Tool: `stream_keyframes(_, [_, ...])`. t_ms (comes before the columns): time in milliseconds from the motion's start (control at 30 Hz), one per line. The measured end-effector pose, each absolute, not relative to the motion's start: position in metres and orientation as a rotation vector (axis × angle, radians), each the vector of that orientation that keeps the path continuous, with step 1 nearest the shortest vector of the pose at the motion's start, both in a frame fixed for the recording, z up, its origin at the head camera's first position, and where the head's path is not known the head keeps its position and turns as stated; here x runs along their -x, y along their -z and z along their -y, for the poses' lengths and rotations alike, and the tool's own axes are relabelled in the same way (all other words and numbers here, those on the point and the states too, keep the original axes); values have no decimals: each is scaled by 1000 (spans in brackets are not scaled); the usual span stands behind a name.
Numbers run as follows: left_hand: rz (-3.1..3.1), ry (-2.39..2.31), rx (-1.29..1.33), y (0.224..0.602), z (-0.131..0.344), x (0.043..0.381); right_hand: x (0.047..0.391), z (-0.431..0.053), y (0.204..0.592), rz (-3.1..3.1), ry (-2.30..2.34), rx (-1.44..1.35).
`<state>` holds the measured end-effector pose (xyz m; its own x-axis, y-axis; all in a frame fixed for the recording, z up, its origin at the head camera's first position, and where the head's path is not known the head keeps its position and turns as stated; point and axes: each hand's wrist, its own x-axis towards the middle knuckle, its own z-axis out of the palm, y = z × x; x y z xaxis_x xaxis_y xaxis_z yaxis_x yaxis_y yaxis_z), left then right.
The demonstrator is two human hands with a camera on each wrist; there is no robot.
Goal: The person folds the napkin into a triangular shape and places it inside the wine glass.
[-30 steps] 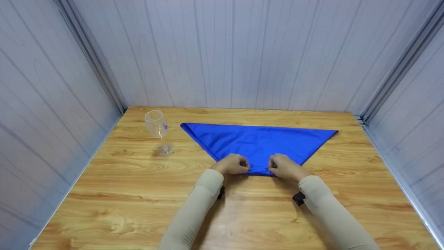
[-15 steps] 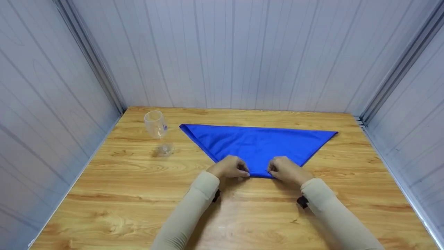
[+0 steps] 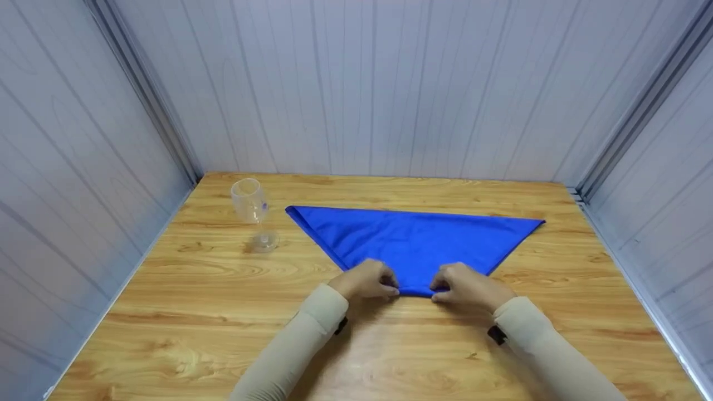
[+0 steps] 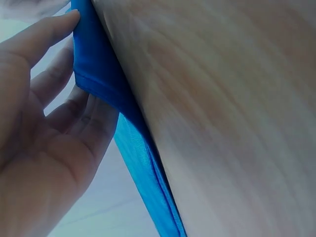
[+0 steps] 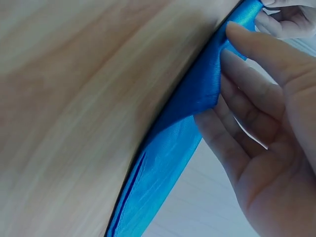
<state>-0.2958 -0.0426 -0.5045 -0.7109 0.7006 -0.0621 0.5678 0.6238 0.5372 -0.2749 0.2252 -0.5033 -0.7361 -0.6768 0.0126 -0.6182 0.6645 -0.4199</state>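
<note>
A blue cloth (image 3: 412, 239) lies on the table, its long straight edge at the back and its narrower folded edge toward me. My left hand (image 3: 370, 279) pinches that near edge left of its middle. A short way to the right, my right hand (image 3: 468, 285) pinches the same edge. In the left wrist view, the thumb and fingers of the left hand (image 4: 47, 113) are curled about a turned-over flap of the cloth (image 4: 98, 64). The right wrist view shows the right hand (image 5: 266, 113) holding the flap likewise, with the left hand's fingers beyond it.
A clear stemmed glass (image 3: 250, 203) stands upright at the back left, beside the cloth's left corner. Pale panelled walls (image 3: 356, 83) border the wooden table (image 3: 184, 328) at the back and both sides.
Both hands have drawn slightly toward me along with the cloth, whose far edge has moved nearer as well. The right thumb now shows more clearly below its fingers. The glass stays in place.
</note>
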Motion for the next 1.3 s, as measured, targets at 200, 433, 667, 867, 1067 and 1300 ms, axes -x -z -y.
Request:
stream_keyframes(200, [-2606, -645, -1140, 504, 44, 286, 266, -226, 502, -2730, 571, 1051])
stream_keyframes(433, [-2658, -513, -1210, 501, 42, 276, 261, -225, 501, -2741, 477, 1135])
stream_keyframes(667, [-2860, -145, -1462, 501, 38, 264, 260, -225, 501, -2754, 469, 1144])
stream_keyframes(867, [-2934, -37, -1549, 500, 33, 259, 259, -226, 502, -2753, 491, 1144])
stream_keyframes(1067, [-2901, -160, -1550, 501, 34, 263, 259, -227, 503, -2750, 499, 1118])
stream_keyframes(1300, [-2774, -491, -1466, 505, 40, 276, 260, -227, 503, -2752, 496, 1128])
